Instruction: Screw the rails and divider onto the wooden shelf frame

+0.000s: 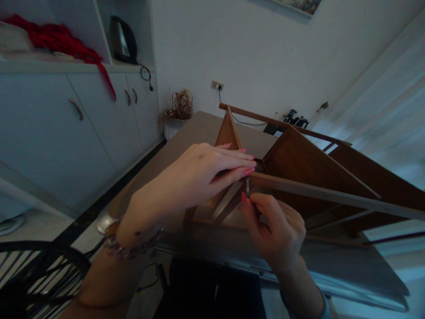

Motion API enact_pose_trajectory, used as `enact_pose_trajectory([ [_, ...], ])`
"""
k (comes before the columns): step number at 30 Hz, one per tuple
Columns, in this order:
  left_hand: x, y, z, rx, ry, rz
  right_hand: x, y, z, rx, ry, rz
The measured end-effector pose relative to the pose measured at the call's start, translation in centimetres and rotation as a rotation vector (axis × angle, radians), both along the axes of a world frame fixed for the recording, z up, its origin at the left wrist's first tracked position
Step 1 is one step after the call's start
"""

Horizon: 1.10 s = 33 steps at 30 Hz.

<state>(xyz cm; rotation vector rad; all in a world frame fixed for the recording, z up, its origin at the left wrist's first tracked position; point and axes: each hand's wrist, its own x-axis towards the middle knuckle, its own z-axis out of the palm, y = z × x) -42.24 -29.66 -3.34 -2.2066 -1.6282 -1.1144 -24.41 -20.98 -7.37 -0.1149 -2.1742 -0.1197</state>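
Observation:
A brown wooden frame (318,177) of panels and slats lies on its side on the table (195,133). My left hand (195,177) rests on its near corner, fingers stretched out and pressed flat on a slat. Just below, my right hand (275,230) is closed in a pinch around a small metal screw (247,186) that stands upright under the long front slat (332,195). A beaded bracelet (133,248) circles my left wrist.
White cabinets (66,124) line the left wall, with a black kettle (122,40) and red cloth (63,40) on the shelf. A pot of dried plant (177,115) stands by the wall. A black wire chair (36,274) is at bottom left.

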Motion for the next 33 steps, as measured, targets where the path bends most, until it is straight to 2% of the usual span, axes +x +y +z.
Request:
enact_pose_trajectory([
  [11,0.1,0.0,0.1,-0.005,0.003,0.013,0.2,-0.3,-0.3,-0.133,-0.024,-0.041],
  [15,0.2,-0.1,0.2,0.001,0.001,0.010,-0.1,-0.9,-0.3,-0.369,-0.040,-0.042],
  [17,0.2,-0.1,0.2,-0.004,0.006,0.011,-0.3,-1.4,-0.3,-0.430,-0.021,-0.038],
  [25,0.1,-0.1,0.1,0.008,0.016,0.009,-0.1,-2.7,0.2,-0.315,0.125,-0.043],
  [33,0.0,-0.1,0.0,0.012,0.024,0.015,-0.7,-2.5,0.1,-0.427,0.038,-0.008],
])
